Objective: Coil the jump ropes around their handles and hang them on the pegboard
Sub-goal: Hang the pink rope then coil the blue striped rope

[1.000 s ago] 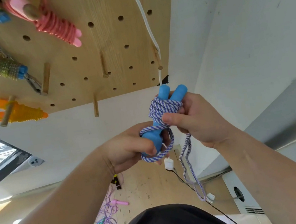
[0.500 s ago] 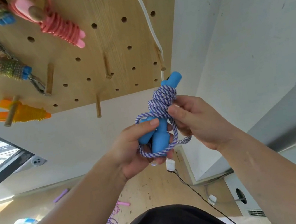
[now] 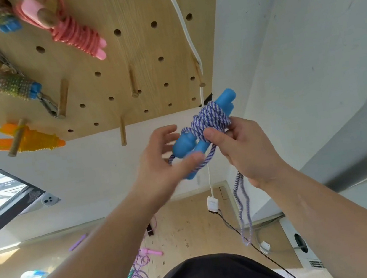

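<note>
Blue handles (image 3: 187,143) — purple-and-white striped rope (image 3: 211,117).

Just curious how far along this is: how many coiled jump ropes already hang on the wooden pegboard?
4: pink coiled rope top centre; orange coiled rope lower left; beaded blue-handled rope at left; another above it, partly cropped. More may hang outside the view.

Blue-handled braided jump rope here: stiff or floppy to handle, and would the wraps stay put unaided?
Likely floppy: the rope's tail hangs limp below the right hand. The wraps may well loosen if released, since the thumb pins them against the blue handles. The handles look like foam, so probably light and not slippery.
</note>
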